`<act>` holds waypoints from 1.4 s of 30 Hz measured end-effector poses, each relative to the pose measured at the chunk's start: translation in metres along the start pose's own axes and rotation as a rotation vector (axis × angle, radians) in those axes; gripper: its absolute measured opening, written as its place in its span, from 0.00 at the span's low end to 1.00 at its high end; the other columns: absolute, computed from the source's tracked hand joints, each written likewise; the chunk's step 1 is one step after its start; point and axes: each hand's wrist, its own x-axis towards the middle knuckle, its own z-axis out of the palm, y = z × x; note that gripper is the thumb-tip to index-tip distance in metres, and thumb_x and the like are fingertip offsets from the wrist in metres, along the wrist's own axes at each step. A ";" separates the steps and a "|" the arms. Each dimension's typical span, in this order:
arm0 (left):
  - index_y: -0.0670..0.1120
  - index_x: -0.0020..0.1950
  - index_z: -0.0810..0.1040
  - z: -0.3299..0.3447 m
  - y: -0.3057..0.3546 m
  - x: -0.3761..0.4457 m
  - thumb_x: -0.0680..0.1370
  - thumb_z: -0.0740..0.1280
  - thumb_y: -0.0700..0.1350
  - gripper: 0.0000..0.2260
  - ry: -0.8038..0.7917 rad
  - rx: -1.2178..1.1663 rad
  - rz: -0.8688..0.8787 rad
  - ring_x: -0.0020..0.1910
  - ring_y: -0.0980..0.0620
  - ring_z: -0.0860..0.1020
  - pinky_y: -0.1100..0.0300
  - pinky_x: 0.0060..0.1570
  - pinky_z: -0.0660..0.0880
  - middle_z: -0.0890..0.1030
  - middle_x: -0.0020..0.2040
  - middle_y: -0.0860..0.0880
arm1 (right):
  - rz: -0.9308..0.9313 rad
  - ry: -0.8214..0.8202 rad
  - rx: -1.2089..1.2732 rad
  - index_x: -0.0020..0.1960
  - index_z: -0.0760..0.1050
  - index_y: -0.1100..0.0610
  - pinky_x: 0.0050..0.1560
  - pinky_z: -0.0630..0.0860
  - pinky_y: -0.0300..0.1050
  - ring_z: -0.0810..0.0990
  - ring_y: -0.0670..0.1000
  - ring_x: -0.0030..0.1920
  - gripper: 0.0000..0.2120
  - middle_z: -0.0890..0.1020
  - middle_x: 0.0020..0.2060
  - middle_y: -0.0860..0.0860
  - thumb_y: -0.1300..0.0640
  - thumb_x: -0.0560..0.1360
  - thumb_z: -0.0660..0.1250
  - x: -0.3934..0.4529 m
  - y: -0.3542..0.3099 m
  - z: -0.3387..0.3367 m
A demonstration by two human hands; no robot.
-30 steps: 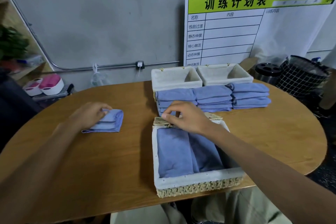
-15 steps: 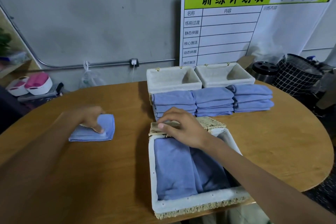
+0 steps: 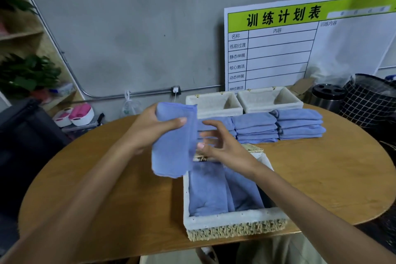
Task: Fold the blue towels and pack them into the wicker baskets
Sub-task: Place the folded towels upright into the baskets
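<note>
My left hand (image 3: 150, 128) grips a folded blue towel (image 3: 173, 141) in the air, thumb laid across its front and fingers hidden behind it; the towel hangs upright above the near wicker basket's far left corner. My right hand (image 3: 222, 146) hovers just beside the towel's right edge, fingers spread and loosely bent, holding nothing; whether a fingertip touches the cloth I cannot tell

The near wicker basket (image 3: 233, 223) sits at the table's front edge, white lining folded over its woven rim. Two folded blue towels (image 3: 216, 191) stand side by side in its left part, and the right part shows dark space

Farther back on the wooden table (image 3: 321, 173) three stacks of folded blue towels (image 3: 278, 126) lie in a row, the leftmost partly hidden behind my hands. Behind them two more lined baskets (image 3: 242, 103) stand side by side, touching, nothing visible inside them

A white board (image 3: 300, 49) leans on the grey wall with a green header reading 训练计划表. Its grid reads 名称 and 内容 along the top, then 练前过渡, 静态伸展, 核心激活, 动态伸展 and 神经激活 down the left column; a smaller heading to the right looks like 训练内容

At right a black wire-mesh bin (image 3: 368, 100) stands beside a round steel container (image 3: 327, 96). At left, white tubs holding pink items (image 3: 75, 114) sit low by the wall
</note>
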 end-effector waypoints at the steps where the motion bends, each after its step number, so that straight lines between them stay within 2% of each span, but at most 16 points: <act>1: 0.47 0.58 0.83 0.014 0.007 -0.005 0.75 0.75 0.44 0.12 -0.010 -0.116 -0.018 0.53 0.53 0.84 0.57 0.52 0.81 0.86 0.52 0.50 | 0.006 0.008 0.070 0.69 0.66 0.42 0.58 0.80 0.48 0.80 0.46 0.60 0.29 0.80 0.59 0.49 0.46 0.73 0.75 -0.004 -0.005 -0.002; 4: 0.45 0.57 0.84 0.052 0.013 -0.010 0.74 0.76 0.46 0.13 0.019 -0.292 -0.122 0.55 0.47 0.84 0.48 0.58 0.80 0.86 0.53 0.47 | 0.038 0.098 0.160 0.66 0.66 0.46 0.54 0.82 0.48 0.84 0.47 0.52 0.28 0.85 0.51 0.52 0.53 0.72 0.76 -0.018 -0.016 -0.013; 7: 0.45 0.60 0.83 0.081 0.003 -0.012 0.75 0.75 0.52 0.18 0.004 -0.352 -0.242 0.55 0.47 0.84 0.45 0.60 0.79 0.85 0.56 0.45 | 0.088 0.222 0.154 0.62 0.67 0.50 0.41 0.80 0.42 0.85 0.49 0.42 0.26 0.85 0.40 0.50 0.58 0.71 0.78 -0.030 -0.009 -0.027; 10: 0.50 0.69 0.76 0.101 -0.005 -0.017 0.69 0.73 0.61 0.30 -0.118 -0.475 -0.383 0.57 0.46 0.83 0.42 0.56 0.80 0.83 0.61 0.45 | 0.170 0.251 0.136 0.57 0.66 0.53 0.39 0.78 0.44 0.81 0.51 0.38 0.23 0.81 0.36 0.53 0.61 0.71 0.77 -0.043 0.004 -0.044; 12: 0.52 0.71 0.70 0.111 -0.010 -0.024 0.71 0.70 0.54 0.29 -0.182 -0.514 -0.406 0.53 0.45 0.84 0.46 0.44 0.82 0.81 0.62 0.43 | 0.216 0.270 0.223 0.54 0.66 0.55 0.36 0.76 0.41 0.80 0.51 0.36 0.20 0.79 0.35 0.54 0.64 0.73 0.75 -0.053 0.011 -0.057; 14: 0.58 0.70 0.66 0.119 -0.018 -0.032 0.78 0.70 0.43 0.24 -0.185 -0.471 -0.375 0.51 0.41 0.84 0.45 0.39 0.82 0.83 0.58 0.42 | 0.237 0.274 0.268 0.53 0.65 0.57 0.34 0.76 0.41 0.80 0.50 0.35 0.17 0.80 0.34 0.53 0.66 0.74 0.72 -0.064 0.017 -0.069; 18: 0.60 0.66 0.67 0.140 -0.028 -0.049 0.79 0.68 0.36 0.24 -0.251 -0.342 -0.336 0.53 0.41 0.84 0.39 0.47 0.82 0.82 0.57 0.39 | 0.221 0.146 -0.046 0.53 0.65 0.59 0.36 0.70 0.45 0.77 0.50 0.37 0.16 0.78 0.35 0.52 0.61 0.75 0.73 -0.083 0.025 -0.086; 20: 0.56 0.63 0.70 0.147 -0.033 -0.051 0.80 0.68 0.37 0.18 -0.291 -0.237 -0.326 0.52 0.43 0.84 0.42 0.46 0.83 0.79 0.59 0.40 | 0.170 0.085 -0.361 0.50 0.66 0.54 0.38 0.70 0.47 0.74 0.49 0.37 0.15 0.76 0.37 0.51 0.58 0.74 0.73 -0.083 0.023 -0.085; 22: 0.55 0.60 0.71 0.149 -0.034 -0.050 0.80 0.67 0.38 0.14 -0.316 -0.137 -0.290 0.48 0.45 0.84 0.52 0.39 0.81 0.78 0.57 0.40 | 0.094 0.013 -0.657 0.52 0.65 0.53 0.38 0.69 0.45 0.75 0.48 0.38 0.14 0.76 0.39 0.49 0.58 0.76 0.71 -0.081 0.021 -0.078; 24: 0.59 0.59 0.72 0.148 -0.038 -0.048 0.80 0.67 0.39 0.15 -0.329 0.000 -0.246 0.41 0.43 0.80 0.57 0.36 0.78 0.76 0.56 0.36 | 0.058 -0.032 -0.798 0.56 0.64 0.54 0.41 0.71 0.47 0.76 0.52 0.43 0.14 0.76 0.45 0.52 0.58 0.77 0.69 -0.078 0.021 -0.071; 27: 0.62 0.59 0.71 0.148 -0.039 -0.043 0.79 0.69 0.42 0.17 -0.396 0.176 -0.216 0.39 0.39 0.75 0.50 0.37 0.81 0.75 0.57 0.34 | 0.096 -0.046 -0.944 0.60 0.66 0.55 0.47 0.74 0.51 0.77 0.58 0.48 0.16 0.71 0.57 0.55 0.56 0.77 0.70 -0.077 0.021 -0.070; 31: 0.59 0.64 0.72 0.140 -0.036 -0.033 0.79 0.71 0.45 0.17 -0.493 0.230 -0.179 0.39 0.45 0.78 0.50 0.44 0.83 0.77 0.51 0.37 | -0.056 -0.055 -1.238 0.61 0.72 0.57 0.43 0.73 0.49 0.77 0.58 0.50 0.16 0.67 0.60 0.52 0.56 0.75 0.71 -0.076 0.018 -0.071; 33: 0.59 0.68 0.73 0.134 -0.031 -0.029 0.78 0.72 0.51 0.20 -0.462 0.493 -0.022 0.42 0.49 0.79 0.49 0.47 0.81 0.77 0.46 0.45 | -0.170 -0.064 -1.269 0.61 0.75 0.54 0.46 0.72 0.48 0.74 0.54 0.54 0.18 0.70 0.60 0.50 0.53 0.72 0.73 -0.074 0.017 -0.079; 35: 0.58 0.71 0.72 0.130 -0.031 -0.031 0.77 0.71 0.59 0.24 -0.363 0.836 0.236 0.50 0.53 0.74 0.52 0.52 0.76 0.73 0.51 0.52 | -0.181 -0.091 -1.138 0.62 0.76 0.50 0.53 0.74 0.51 0.73 0.52 0.56 0.21 0.72 0.62 0.45 0.49 0.71 0.74 -0.071 0.018 -0.088; 38: 0.55 0.74 0.72 0.124 -0.042 -0.034 0.78 0.65 0.64 0.27 -0.387 0.819 0.418 0.64 0.57 0.68 0.57 0.64 0.69 0.68 0.63 0.58 | -0.169 -0.158 -0.987 0.68 0.74 0.49 0.61 0.72 0.51 0.73 0.50 0.62 0.27 0.72 0.67 0.42 0.38 0.73 0.70 -0.070 0.023 -0.098; 42: 0.56 0.77 0.67 0.120 -0.058 -0.035 0.77 0.62 0.69 0.32 -0.469 0.763 0.348 0.72 0.61 0.63 0.59 0.71 0.63 0.65 0.73 0.61 | -0.117 -0.243 -1.080 0.73 0.70 0.47 0.65 0.68 0.48 0.68 0.46 0.67 0.37 0.70 0.70 0.41 0.27 0.71 0.62 -0.073 0.031 -0.100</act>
